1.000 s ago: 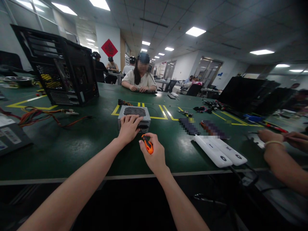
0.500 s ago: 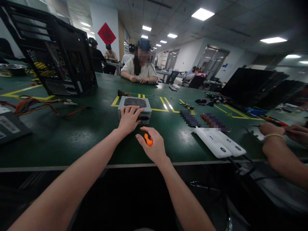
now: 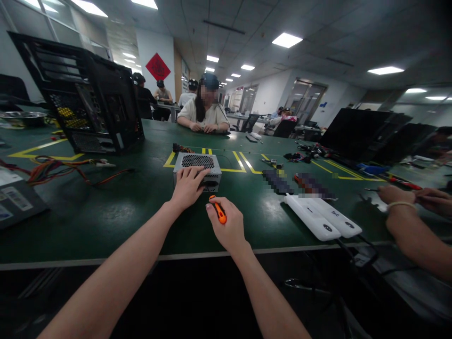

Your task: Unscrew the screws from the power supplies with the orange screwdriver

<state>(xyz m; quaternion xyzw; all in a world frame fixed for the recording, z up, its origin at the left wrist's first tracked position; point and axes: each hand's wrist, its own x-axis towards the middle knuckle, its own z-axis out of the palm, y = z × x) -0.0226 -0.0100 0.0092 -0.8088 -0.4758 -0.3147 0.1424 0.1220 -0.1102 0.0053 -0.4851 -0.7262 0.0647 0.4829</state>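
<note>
1. Grey power supply (image 3: 197, 162), mesh top, sits mid-table (image 3: 106, 212) by yellow tape lines.
2. On its near top edge: left hand (image 3: 189, 186), fingers spread flat, not clasped round it.
3. Just beside its near face: right hand (image 3: 228, 228), fingers curled tight round orange screwdriver (image 3: 219, 213).
4. Black PC case (image 3: 88, 99) stands far left.
5. White power strips (image 3: 323, 219) lie right, another person's hand (image 3: 391, 195) beyond.

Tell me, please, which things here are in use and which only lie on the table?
In use: grey power supply under the left hand; orange-handled screwdriver in the right hand.
Lying about: black computer case, loose cables, two white devices.
</note>
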